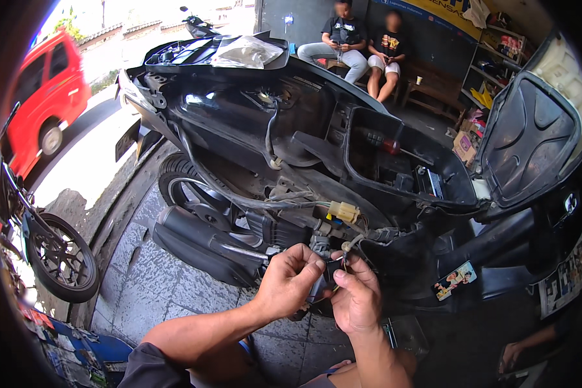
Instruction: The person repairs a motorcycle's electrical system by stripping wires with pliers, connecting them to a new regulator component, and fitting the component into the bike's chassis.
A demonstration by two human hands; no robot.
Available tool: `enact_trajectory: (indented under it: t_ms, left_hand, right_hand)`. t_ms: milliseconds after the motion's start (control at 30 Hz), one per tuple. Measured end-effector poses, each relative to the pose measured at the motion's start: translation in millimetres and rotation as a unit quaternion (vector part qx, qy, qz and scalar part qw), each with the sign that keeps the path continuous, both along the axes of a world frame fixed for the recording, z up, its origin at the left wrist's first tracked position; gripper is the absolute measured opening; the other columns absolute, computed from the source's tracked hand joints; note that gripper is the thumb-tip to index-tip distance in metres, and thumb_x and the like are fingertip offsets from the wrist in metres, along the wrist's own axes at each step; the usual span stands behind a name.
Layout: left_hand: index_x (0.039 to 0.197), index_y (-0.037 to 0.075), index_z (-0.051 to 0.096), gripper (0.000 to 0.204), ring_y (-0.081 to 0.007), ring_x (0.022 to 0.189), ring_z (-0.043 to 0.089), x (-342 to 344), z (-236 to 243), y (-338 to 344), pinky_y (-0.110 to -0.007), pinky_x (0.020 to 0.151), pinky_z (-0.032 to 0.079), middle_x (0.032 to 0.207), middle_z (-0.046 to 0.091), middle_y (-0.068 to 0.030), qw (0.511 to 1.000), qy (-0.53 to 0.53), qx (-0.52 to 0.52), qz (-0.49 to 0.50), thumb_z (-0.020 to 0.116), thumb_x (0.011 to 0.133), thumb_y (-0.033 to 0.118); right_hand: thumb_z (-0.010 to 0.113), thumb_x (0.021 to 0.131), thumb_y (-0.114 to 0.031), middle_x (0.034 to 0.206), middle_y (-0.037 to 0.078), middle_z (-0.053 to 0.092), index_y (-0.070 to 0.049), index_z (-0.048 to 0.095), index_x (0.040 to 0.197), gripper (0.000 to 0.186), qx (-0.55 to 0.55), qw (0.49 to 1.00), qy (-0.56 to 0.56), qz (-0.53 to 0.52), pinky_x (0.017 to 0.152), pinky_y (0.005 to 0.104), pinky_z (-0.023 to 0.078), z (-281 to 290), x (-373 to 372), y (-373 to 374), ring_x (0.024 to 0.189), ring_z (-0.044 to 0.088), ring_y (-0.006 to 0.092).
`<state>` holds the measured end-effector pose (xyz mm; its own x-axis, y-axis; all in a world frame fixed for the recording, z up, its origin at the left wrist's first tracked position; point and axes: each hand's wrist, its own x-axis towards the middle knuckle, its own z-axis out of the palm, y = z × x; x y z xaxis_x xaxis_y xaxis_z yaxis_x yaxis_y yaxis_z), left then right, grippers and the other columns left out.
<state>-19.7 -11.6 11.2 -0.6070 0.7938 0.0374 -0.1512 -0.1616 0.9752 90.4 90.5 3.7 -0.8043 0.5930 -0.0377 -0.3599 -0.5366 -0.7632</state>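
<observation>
My two hands meet in front of a partly stripped scooter (239, 129). Between their fingertips is a small black connector (330, 274) with thin wires. My left hand (291, 279) pinches it from the left, thumb and fingers pressed together. On the other side my right hand (357, 294) grips the connector and its wires, thumb against the curled fingers. The fingers partly hide the connector, so its exact shape is unclear. Just beyond, a cream multi-pin plug (344, 211) sits on the exposed wiring harness (258, 204).
The open storage box (362, 152) holds a screwdriver (394, 147); its seat (530, 123) is tipped up. Below lies a black exhaust silencer (200, 246). Two people sit on a bench behind. Another person's hand (514, 354) shows lower right. A red van (48, 97) is outside.
</observation>
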Motion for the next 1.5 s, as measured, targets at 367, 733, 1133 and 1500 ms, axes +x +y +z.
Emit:
enact_trajectory:
  t_ms: [367, 733, 1133, 1500]
  left_hand:
    - [0.114, 0.0, 0.055, 0.04, -0.0053, 0.044, 0.035, 7, 13, 5, -0.025, 0.039, 0.026, 0.06, 0.044, 0.0043, 0.98, -0.168, -0.102, 0.013, 0.057, 0.101, 0.038]
    - [0.125, 0.0, 0.049, 0.035, -0.0079, 0.081, 0.056, 7, -12, 0, -0.025, 0.067, 0.048, 0.095, 0.061, -0.0054, 0.997, 0.006, 0.072, -0.002, 0.063, 0.1, 0.019]
    - [0.114, 0.004, 0.055, 0.041, -0.0274, 0.073, 0.059, -12, -10, -21, -0.034, 0.062, 0.049, 0.087, 0.057, -0.0118, 0.864, 0.497, 0.08, 0.002, 0.066, 0.076, -0.008]
    - [0.122, 0.003, 0.043, 0.043, -0.0052, 0.062, 0.048, 7, -8, -16, -0.021, 0.053, 0.038, 0.08, 0.055, -0.0023, 0.998, 0.04, -0.004, 0.043, 0.054, 0.102, 0.039]
  right_hand:
    - [0.062, 0.091, 0.004, 0.097, -0.001, 0.065, -0.006, 0.065, 0.112, 0.024, -0.006, 0.999, 0.014, -0.039, 0.052, 0.0179, 0.048, -7, -7, -2, 0.072, 0.057, 0.0034]
    - [0.065, 0.095, -0.006, 0.089, 0.0, 0.067, -0.003, 0.067, 0.107, 0.013, 0.026, 0.994, 0.001, -0.106, 0.051, 0.0165, 0.045, 2, -10, -11, 0.061, 0.054, 0.0039]
    - [0.063, 0.093, -0.002, 0.092, -0.003, 0.06, -0.002, 0.065, 0.108, 0.015, 0.058, 0.998, 0.011, 0.018, 0.068, 0.0183, 0.042, 8, 1, 5, 0.078, 0.051, 0.0028]
    - [0.063, 0.091, 0.006, 0.094, 0.001, 0.062, -0.002, 0.062, 0.108, 0.018, 0.067, 0.997, 0.041, -0.011, 0.077, 0.0235, 0.052, -6, -9, 2, 0.083, 0.063, 0.0098]
